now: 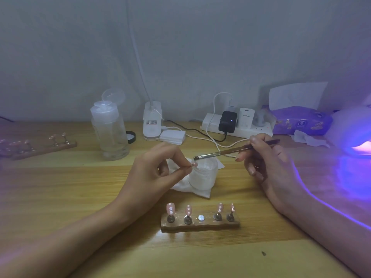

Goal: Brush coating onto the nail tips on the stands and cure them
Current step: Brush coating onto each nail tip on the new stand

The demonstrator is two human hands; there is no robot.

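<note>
Head view, so you're looking down over both hands. The left hand has thumb and forefinger pinched together on one nail tip, lifted off its peg spot and held right over the little frosted jar mid-worktop. The right hand has its fingers closed round the brush like a pen, bristle end just beside the tip. I honestly can't tell if it's touching.

The stand sits near the front edge with four tips on it and one bare slot in the middle, which is probably where this one goes back.

My two cents for this step: brace the wrists on the worktop, keep the brush load small, and stroke along the tip in one pass so it doesn't pool over the decoration. Keep the pinching fingers off the top face. The curing lamp glows purple at the right edge, so it looks ready once the stand is done.
</note>
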